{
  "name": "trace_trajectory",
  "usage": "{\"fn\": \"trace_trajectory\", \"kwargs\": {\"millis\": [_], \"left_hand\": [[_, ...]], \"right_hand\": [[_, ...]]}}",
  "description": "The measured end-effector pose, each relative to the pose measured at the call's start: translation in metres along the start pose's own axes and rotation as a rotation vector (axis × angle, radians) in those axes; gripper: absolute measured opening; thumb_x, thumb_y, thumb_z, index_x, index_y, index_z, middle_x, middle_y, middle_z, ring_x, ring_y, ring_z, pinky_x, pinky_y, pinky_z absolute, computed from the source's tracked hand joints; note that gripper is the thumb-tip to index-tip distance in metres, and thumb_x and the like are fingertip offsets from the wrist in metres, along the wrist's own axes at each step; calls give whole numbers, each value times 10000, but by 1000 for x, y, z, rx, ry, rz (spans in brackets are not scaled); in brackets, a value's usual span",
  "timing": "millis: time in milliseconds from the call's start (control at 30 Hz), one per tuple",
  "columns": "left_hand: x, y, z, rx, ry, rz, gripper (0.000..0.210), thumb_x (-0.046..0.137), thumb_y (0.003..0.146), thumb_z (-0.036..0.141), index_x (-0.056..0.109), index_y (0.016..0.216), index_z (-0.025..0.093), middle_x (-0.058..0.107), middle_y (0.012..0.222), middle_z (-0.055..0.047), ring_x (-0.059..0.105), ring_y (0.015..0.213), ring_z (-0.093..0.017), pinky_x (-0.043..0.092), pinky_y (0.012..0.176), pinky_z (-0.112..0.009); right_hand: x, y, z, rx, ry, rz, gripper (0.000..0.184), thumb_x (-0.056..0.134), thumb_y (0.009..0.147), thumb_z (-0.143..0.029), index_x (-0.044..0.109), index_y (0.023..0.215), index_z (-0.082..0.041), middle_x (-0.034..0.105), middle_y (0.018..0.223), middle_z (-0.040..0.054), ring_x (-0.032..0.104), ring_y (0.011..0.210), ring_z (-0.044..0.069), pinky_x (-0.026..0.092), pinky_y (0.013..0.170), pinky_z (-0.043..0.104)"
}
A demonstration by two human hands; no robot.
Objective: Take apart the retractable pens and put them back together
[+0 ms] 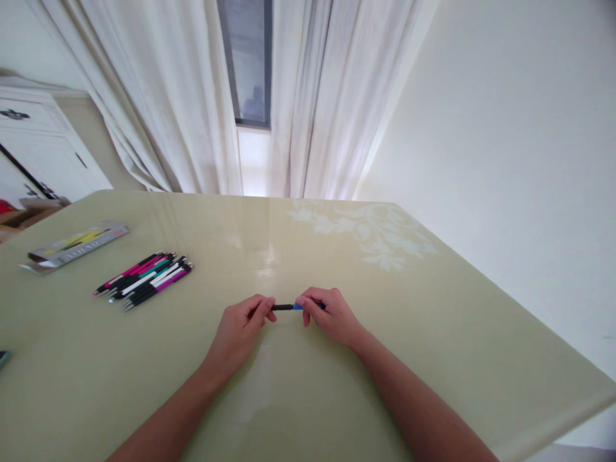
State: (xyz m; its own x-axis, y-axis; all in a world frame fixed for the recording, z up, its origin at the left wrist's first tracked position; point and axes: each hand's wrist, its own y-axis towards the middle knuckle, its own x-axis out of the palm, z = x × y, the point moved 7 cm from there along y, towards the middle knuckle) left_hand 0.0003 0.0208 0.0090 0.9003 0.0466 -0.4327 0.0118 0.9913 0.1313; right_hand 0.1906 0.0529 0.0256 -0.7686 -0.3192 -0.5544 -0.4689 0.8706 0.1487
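Note:
A pen with a black section and a blue barrel is held level between my two hands, just over the table. My left hand pinches its black end between thumb and fingers. The blue end sits in the closed fingers of my right hand, which hide part of the barrel. To the left of my hands lies a pile of pens in pink, black, green, white and purple, roughly side by side.
A grey and yellow pen box with an open end flap lies on the pale green table at the far left. At the left edge shows part of a dark object. Curtains and a white wall border the table.

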Motion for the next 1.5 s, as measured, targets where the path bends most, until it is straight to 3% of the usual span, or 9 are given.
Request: {"fn": "trace_trajectory", "kwargs": {"millis": [167, 300, 367, 500, 700, 900, 1167, 1367, 1500], "left_hand": [[-4, 1, 4, 36, -90, 50, 298, 692, 866, 472, 742, 1032, 229, 757, 961, -21, 644, 762, -175, 499, 705, -275], [0, 1, 0, -14, -52, -6, 373, 543, 958, 512, 765, 926, 213, 745, 829, -29, 624, 710, -180, 478, 656, -279], [0, 1, 3, 30, -42, -11, 327, 596, 928, 489, 770, 894, 214, 733, 795, -23, 613, 694, -175, 475, 659, -275], [-5, -1, 6, 44, -62, 71, 330, 670, 881, 479, 745, 1074, 223, 741, 863, -21, 607, 693, -165, 484, 657, -264], [3, 0, 4, 16, -29, -66, 468, 492, 980, 529, 771, 809, 195, 740, 773, -39, 594, 667, -179, 448, 624, -275], [0, 1, 4, 55, -94, -65, 359, 608, 927, 505, 768, 1080, 222, 784, 966, -33, 636, 777, -180, 484, 704, -271], [0, -1, 7, 12, -25, -62, 424, 537, 961, 537, 788, 839, 216, 718, 732, -13, 584, 650, -167, 432, 611, -256], [-1, -1, 7, 94, -45, -44, 305, 618, 926, 467, 793, 1019, 236, 796, 944, -35, 666, 802, -200, 497, 737, -283], [3, -1, 5, 36, -84, -71, 365, 590, 937, 509, 778, 1055, 219, 798, 912, -41, 630, 700, -181, 481, 630, -263]], "right_hand": [[-2, 0, 1, 11, 25, 27, 422, 560, 1014, -381, 701, 677, -169, 573, 562, -37, 412, 509, 79, 320, 537, 213], [-3, 0, 1, 12, 32, 40, 421, 561, 1011, -391, 707, 684, -170, 568, 552, -34, 401, 503, 82, 314, 533, 216], [-4, 0, 2, 17, 29, 43, 422, 566, 1006, -391, 706, 674, -171, 565, 548, -32, 398, 502, 83, 310, 532, 219], [-6, 0, 3, 33, 54, 52, 455, 563, 1000, -437, 694, 652, -175, 544, 523, -29, 380, 486, 88, 296, 512, 227], [-7, 0, 2, 35, 83, 49, 412, 591, 975, -487, 717, 736, -176, 601, 566, -14, 397, 506, 100, 302, 506, 231], [-6, 2, 5, 79, 159, 37, 452, 591, 974, -478, 674, 656, -169, 543, 518, -28, 358, 482, 89, 280, 491, 229], [-5, 1, 1, 51, 171, 50, 363, 629, 952, -457, 710, 747, -169, 620, 562, -16, 413, 516, 96, 300, 509, 224], [1, 4, 12, 173, 334, -42, 459, 632, 919, -564, 654, 689, -168, 582, 494, -25, 327, 426, 78, 231, 423, 224], [-3, 5, 13, 177, 357, 15, 437, 681, 879, -561, 669, 691, -167, 600, 504, -20, 336, 430, 77, 236, 428, 225]]}}
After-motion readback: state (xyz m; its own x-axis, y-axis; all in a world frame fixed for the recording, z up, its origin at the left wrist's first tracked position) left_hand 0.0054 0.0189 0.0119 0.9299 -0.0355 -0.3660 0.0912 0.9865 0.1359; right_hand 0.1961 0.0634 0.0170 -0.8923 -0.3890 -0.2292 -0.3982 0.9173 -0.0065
